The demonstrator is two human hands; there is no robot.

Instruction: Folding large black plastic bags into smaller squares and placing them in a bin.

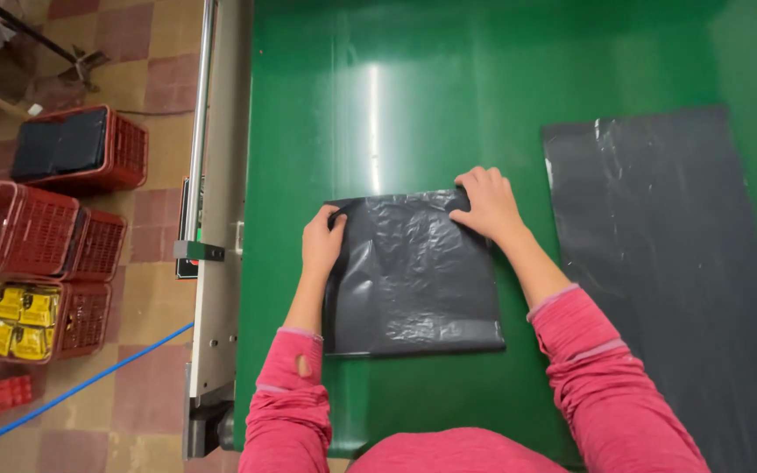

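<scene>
A folded black plastic bag (413, 276) lies on the green table (378, 114) right in front of me. My left hand (321, 241) pinches its upper left corner. My right hand (488, 203) grips its upper right corner, fingers curled over the edge. Both arms wear pink sleeves. The bag is crinkled and roughly square.
A long flat black plastic sheet (668, 263) lies to the right on the table. A metal rail (221, 201) runs along the table's left edge. On the tiled floor at left stand red crates (72, 149), one holding yellow packets (10, 320). A blue line (72, 390) crosses the floor.
</scene>
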